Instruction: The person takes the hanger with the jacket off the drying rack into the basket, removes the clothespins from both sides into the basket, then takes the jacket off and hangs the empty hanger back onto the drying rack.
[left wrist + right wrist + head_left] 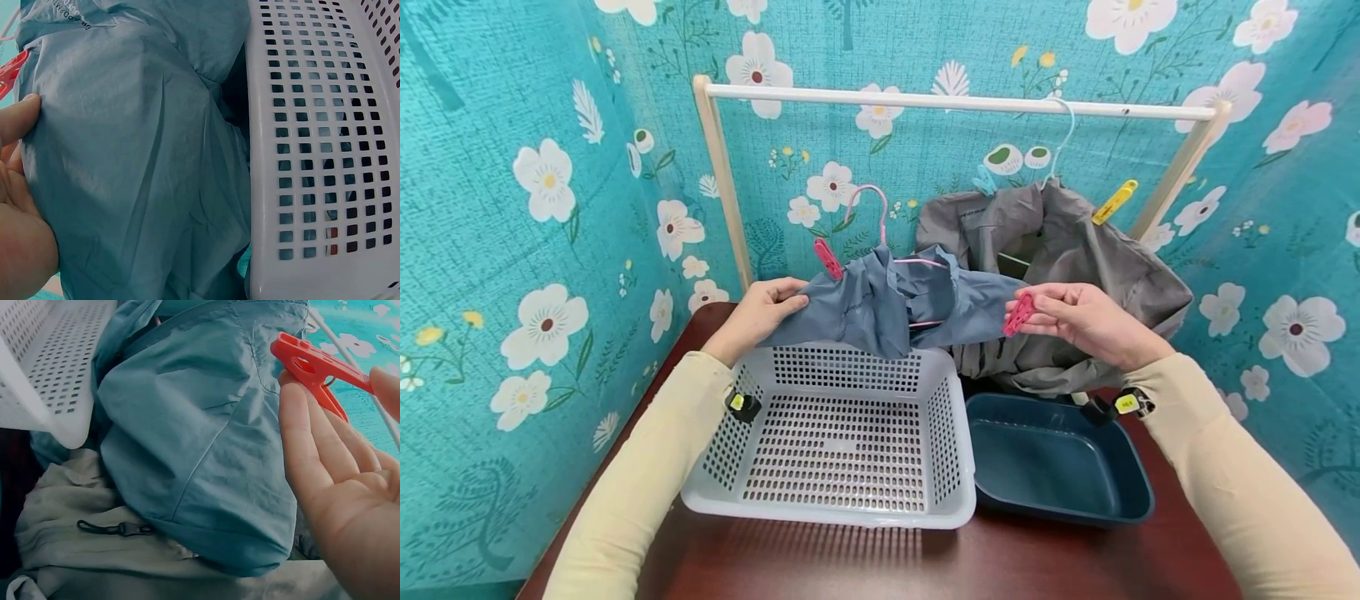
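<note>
A blue jacket with small lettering is spread on a pink hanger, over the back of the white basket. My left hand grips the jacket's left edge, its thumb on the near face and its fingers partly behind the cloth. One pink-red clothespin sits on the jacket's left shoulder. Beside the right shoulder, my right hand pinches a second pink-red clothespin between thumb and fingers. Its tip points toward the jacket's edge in the right wrist view.
A grey jacket hangs from the white rail on a light blue hanger, with a yellow clothespin and a light blue clothespin. The white perforated basket and a dark blue tub stand on the table.
</note>
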Demonstrator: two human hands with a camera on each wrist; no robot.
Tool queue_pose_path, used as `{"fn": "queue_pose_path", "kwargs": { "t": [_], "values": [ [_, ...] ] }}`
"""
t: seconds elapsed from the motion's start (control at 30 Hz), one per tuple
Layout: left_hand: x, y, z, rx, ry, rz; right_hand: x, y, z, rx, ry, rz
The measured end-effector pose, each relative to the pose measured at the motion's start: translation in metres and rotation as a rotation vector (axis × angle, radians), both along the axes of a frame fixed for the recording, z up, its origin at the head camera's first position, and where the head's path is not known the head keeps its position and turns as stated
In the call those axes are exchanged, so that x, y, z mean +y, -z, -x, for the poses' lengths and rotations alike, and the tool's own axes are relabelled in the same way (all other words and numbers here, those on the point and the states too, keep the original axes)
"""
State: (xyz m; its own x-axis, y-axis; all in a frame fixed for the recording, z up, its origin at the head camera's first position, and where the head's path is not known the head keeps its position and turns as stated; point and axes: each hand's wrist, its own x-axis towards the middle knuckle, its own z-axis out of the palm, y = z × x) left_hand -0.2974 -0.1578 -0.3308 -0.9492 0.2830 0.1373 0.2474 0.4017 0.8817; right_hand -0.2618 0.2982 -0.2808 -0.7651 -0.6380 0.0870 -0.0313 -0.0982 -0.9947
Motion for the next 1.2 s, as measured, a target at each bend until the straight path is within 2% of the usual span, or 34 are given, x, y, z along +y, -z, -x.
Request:
{"fn": "queue_pose_path", "kwargs": {
  "t": [0.17,0.37,0.6,0.83,1.2],
  "values": [
    [-0.001,0.0,0.0,0.012,-0.01,0.003,0.002,0.008,-0.001,-0.019,-0.01,-0.041],
    [0.0,0.0,0.0,0.025,-0.021,0.003,0.002,0.022,-0.002,-0.079,-0.047,-0.075],
    [0.001,-0.002,-0.003,0.032,-0.013,-0.001,0.005,0.037,-0.003,-0.111,-0.031,-0.155],
    [0.0,0.0,-0.002,0.031,-0.01,-0.012,0.009,0.051,-0.003,-0.174,-0.083,-0.167],
    [0.001,-0.001,-0.004,0.045,-0.015,-0.011,0.008,0.081,0.0,-0.262,-0.053,-0.292]
  ]
}}
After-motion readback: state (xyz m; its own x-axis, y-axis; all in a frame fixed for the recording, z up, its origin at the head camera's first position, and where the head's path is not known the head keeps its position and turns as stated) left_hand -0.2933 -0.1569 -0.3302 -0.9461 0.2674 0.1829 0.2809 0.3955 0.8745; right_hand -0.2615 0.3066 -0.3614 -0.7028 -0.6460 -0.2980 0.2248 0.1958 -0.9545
